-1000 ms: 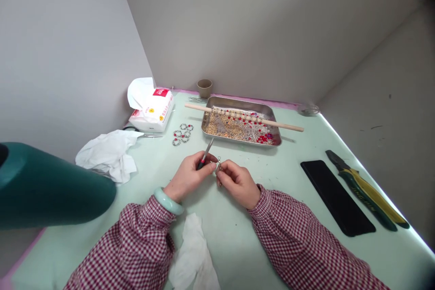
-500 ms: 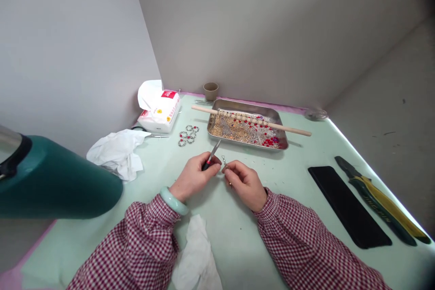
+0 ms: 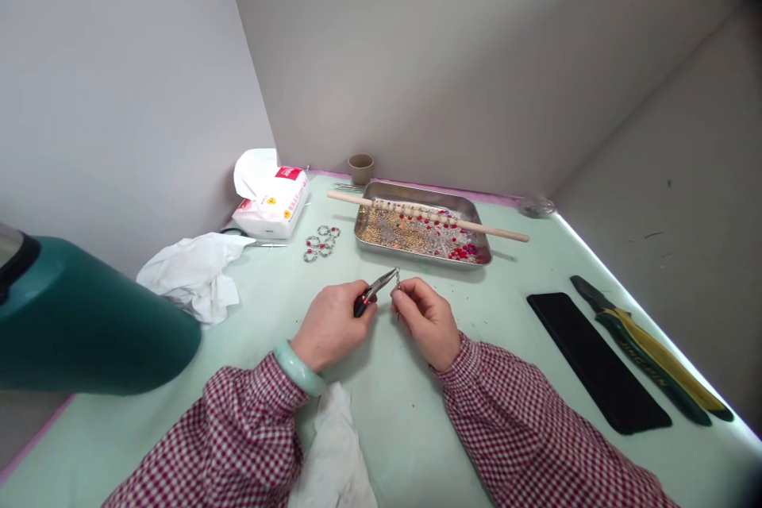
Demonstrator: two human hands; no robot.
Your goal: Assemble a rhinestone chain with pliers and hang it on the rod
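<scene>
My left hand [image 3: 338, 322] is closed round the dark handles of a small pair of pliers [image 3: 376, 286]. Their pointed jaws reach the upper end of a thin twisted wire piece [image 3: 398, 279]. Whether the jaws grip the wire is too small to tell. That wire piece is pinched upright between the thumb and fingers of my right hand [image 3: 429, 321]; its lower part is mostly hidden. Behind the hands is a metal tray [image 3: 417, 256] of gold, clear and red beads. Several beaded wire rings [image 3: 321, 242] lie left of the tray.
A wooden dowel [image 3: 500, 232] rests across the tray. Left stand a green bottle [image 3: 89, 317], crumpled tissue [image 3: 190, 274] and a tissue pack [image 3: 271, 210]. Another tissue [image 3: 334, 452] lies by my left forearm. At right are a black flat case [image 3: 595, 361] and large pliers [image 3: 648, 353]. A small cup [image 3: 360, 168] stands behind.
My left hand has turned the pliers and brought their tips to the top of the wire piece. My right hand still pinches it. The whole view has shifted slightly.
</scene>
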